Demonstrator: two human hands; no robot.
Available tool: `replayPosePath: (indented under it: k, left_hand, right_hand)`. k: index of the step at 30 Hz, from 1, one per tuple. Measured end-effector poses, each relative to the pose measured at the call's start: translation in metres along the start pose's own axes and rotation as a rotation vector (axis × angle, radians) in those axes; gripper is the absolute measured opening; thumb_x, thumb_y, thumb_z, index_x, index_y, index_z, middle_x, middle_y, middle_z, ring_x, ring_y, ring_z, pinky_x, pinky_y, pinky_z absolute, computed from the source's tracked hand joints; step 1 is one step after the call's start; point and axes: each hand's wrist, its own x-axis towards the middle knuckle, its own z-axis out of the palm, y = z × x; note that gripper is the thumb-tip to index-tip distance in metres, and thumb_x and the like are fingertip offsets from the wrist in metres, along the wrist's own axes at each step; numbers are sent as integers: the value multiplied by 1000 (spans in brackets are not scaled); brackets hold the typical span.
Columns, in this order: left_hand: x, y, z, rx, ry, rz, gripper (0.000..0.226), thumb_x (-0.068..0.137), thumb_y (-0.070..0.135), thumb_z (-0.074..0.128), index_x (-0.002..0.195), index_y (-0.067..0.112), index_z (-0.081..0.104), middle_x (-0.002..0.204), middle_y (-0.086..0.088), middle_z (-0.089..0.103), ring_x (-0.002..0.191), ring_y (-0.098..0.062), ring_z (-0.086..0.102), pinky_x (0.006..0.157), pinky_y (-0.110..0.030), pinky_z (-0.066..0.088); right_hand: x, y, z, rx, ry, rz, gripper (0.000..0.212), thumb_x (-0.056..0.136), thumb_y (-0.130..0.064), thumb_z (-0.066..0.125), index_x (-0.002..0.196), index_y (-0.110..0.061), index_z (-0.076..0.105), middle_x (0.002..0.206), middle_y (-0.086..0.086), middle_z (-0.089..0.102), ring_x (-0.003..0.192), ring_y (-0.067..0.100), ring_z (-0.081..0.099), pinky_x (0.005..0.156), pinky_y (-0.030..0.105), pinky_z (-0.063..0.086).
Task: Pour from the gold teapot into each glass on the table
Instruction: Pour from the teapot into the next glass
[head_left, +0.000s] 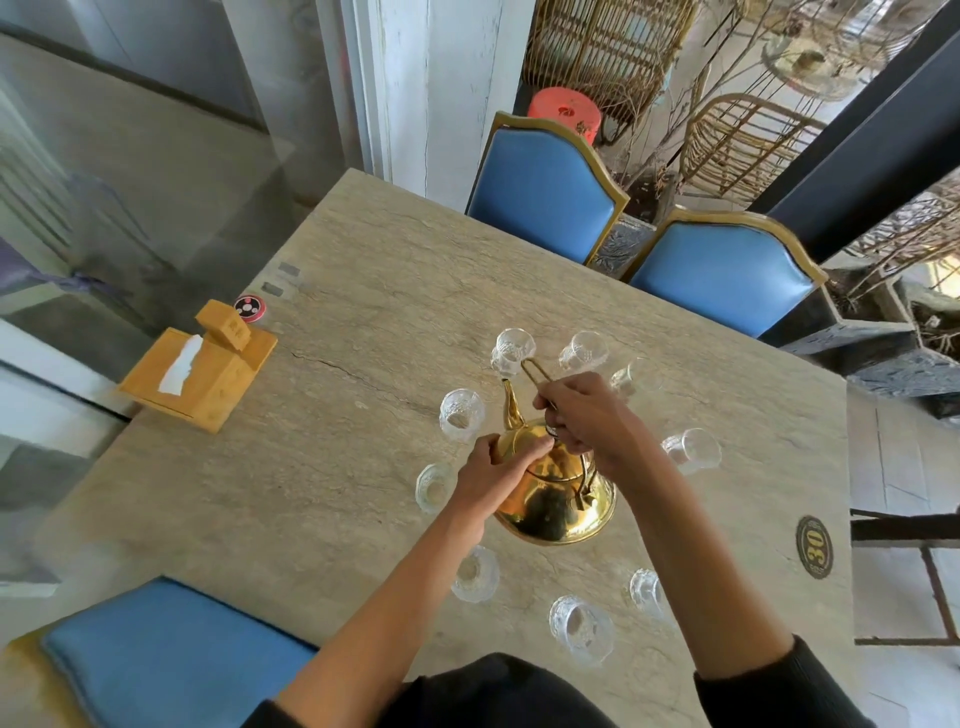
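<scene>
The gold teapot (556, 499) hangs tilted forward over the middle of the stone table (363, 322), its spout tip at the base of a far glass (511, 351). My right hand (587, 415) grips the thin wire handle. My left hand (493, 467) presses its fingers on the teapot's lid. Several small clear glasses ring the teapot: one to the left (461, 414), one by my left wrist (434, 486), one to the right (693, 449), others near me (581, 629). I cannot tell whether liquid is flowing.
A wooden tissue box (200, 374) sits at the table's left edge with a round call button (248, 308) behind it. Two blue chairs (545, 187) stand across the table, another blue seat (166, 649) at near left. A round "30" marker (814, 546) lies at right.
</scene>
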Motion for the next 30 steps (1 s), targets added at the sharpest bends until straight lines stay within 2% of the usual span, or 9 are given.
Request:
replayPosePath:
  k: [4,8,11,14,17,20,24,28,30]
  left_hand:
    - [-11,-11,-9,-25,22,-25,118,46,94,82,142,31,56,133,1,69,120,-20,70,107,-45,62]
    - [-18,-15,-18,-32,14,-50,136,35,103,82,145,27,59,134,-2,72,118,-22,73,104,-45,63]
    - [-20,-16,-23,-38,16,-53,134,38,104,80,143,24,62,130,-3,75,115,-22,75,103,-44,64]
    - [-20,-17,-25,-41,12,-57,140,30,107,78,141,23,65,127,-3,78,113,-23,77,100,-43,65]
    - [-21,-20,-26,-43,9,-68,135,32,106,78,138,22,66,125,-4,78,110,-24,78,98,-45,66]
    - [-21,-23,-25,-55,6,-78,140,25,108,77,134,22,67,122,-5,80,108,-24,80,97,-47,68]
    - [-25,-21,-23,-81,-16,-94,125,40,99,82,136,19,67,121,-7,81,106,-24,81,92,-44,69]
    - [-25,-24,-20,-79,-24,-99,132,30,103,83,131,20,69,119,-7,82,105,-25,82,95,-49,70]
    - [-27,-24,-19,-72,-29,-89,122,39,99,84,129,20,69,118,-7,82,106,-25,82,96,-50,69]
  right_hand:
    - [-4,1,15,-51,-17,2,24,98,-14,51,85,0,65,54,1,44,40,10,33,40,23,23]
    - [-4,-4,27,-105,-13,11,23,98,-13,50,86,-1,66,58,2,47,41,10,35,41,23,26]
    - [-5,-8,32,-112,-24,16,23,99,-12,48,88,-1,65,60,3,47,45,11,35,43,24,27]
    - [-3,-10,35,-152,-29,18,22,99,-13,48,88,-3,64,60,2,47,45,11,36,44,23,28]
    - [1,-8,37,-182,-32,17,25,100,-15,47,87,-4,64,59,2,47,41,10,36,41,21,28]
    - [3,-7,39,-190,-38,20,24,100,-15,46,88,-2,63,59,3,45,39,8,33,36,18,26]
    - [0,-8,38,-182,-46,18,24,100,-13,46,87,-2,62,59,3,44,39,8,31,35,18,23]
    - [-4,-6,35,-163,-46,23,23,100,-12,46,89,-1,62,58,3,43,37,7,30,35,18,22]
    - [-6,-5,34,-162,-41,22,23,100,-12,46,89,-1,62,58,3,43,37,7,31,35,18,22]
